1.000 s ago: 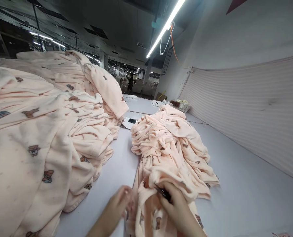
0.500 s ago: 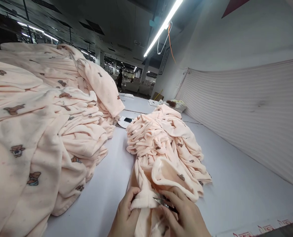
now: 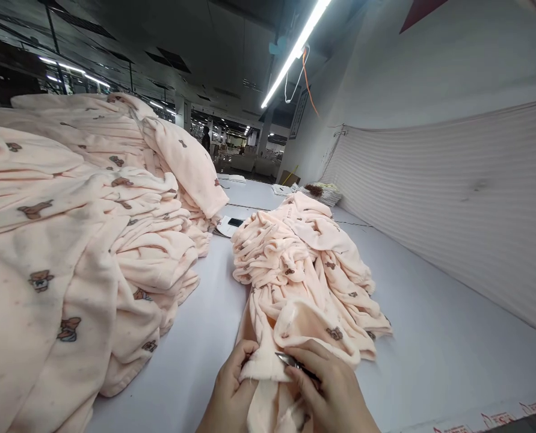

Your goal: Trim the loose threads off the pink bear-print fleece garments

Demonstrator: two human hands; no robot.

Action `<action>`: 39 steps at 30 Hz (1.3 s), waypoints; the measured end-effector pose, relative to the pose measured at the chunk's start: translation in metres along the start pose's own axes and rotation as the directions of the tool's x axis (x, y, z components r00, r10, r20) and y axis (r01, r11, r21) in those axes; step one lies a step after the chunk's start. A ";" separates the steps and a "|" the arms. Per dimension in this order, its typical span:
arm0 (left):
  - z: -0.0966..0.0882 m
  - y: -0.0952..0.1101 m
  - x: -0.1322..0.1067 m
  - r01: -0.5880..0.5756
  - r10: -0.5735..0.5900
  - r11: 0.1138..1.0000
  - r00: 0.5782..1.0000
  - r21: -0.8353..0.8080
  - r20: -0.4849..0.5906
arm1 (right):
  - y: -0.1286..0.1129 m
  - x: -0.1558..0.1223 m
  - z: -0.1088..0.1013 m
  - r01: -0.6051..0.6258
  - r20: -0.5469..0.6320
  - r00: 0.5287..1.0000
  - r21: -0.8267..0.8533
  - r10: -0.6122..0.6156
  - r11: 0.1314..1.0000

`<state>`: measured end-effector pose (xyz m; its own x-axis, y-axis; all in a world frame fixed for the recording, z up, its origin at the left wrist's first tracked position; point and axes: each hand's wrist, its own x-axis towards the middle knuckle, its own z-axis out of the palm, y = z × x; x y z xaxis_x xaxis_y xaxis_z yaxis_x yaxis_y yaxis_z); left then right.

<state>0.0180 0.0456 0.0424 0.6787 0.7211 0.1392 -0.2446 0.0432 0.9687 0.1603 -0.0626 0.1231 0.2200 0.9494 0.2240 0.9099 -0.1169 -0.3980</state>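
A pale pink fleece garment (image 3: 304,270) with small brown bear prints lies bunched on the table in front of me. My left hand (image 3: 234,382) is closed on its hem edge, thumb on top. In my right hand (image 3: 324,382) is a pair of thread snips (image 3: 288,359), the metal blades pointing left against the cloth beside the hem. The right fingers wrap round the snips and hide most of their body. Below both hands, more of the fleece hangs toward me.
A tall heap of the same printed fleece (image 3: 82,240) fills the left side. Beyond it are a dark phone on papers (image 3: 231,224) and a stack of folded cloth (image 3: 324,193). A striped cloth (image 3: 448,198) covers the wall at right. The white table (image 3: 434,337) runs alongside.
The snips' blades, spread apart before, now look closed together. My right hand has shifted slightly left and up along the hem. The left hand keeps its hold.
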 end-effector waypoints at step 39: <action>0.018 0.017 0.005 -0.213 0.213 0.903 0.976 0.373 0.042 | -0.004 -0.019 0.011 0.093 -0.220 0.968 -0.143 -0.123 0.985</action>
<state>0.0295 0.0371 0.0637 0.6390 0.6843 0.3513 -0.1077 -0.3726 0.9217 0.1489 -0.0771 0.1108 0.1785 0.8688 0.4619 0.9673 -0.0690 -0.2441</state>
